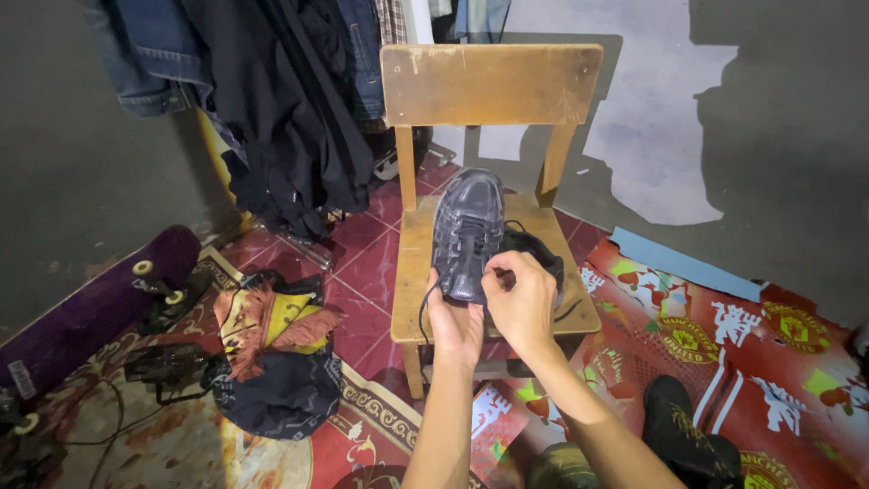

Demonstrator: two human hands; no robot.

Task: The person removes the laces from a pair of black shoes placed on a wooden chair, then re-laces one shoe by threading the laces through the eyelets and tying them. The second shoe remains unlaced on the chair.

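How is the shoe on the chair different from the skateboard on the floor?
The shoe is dark grey and sits right way up on the wooden chair; the skateboard is purple and lies upside down on the floor, wheels showing. The left hand and right hand touch the shoe at its laces; nothing touches the skateboard. The skateboard is longer.

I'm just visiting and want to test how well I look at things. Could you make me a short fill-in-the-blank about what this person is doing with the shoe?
1. The dark shoe rests on the seat of a wooden ____.
2. Both hands, left hand and right hand, work at the shoe's black ____.
3. A purple ____ lies upside down on the floor at left.

Missing words: chair; lace; skateboard
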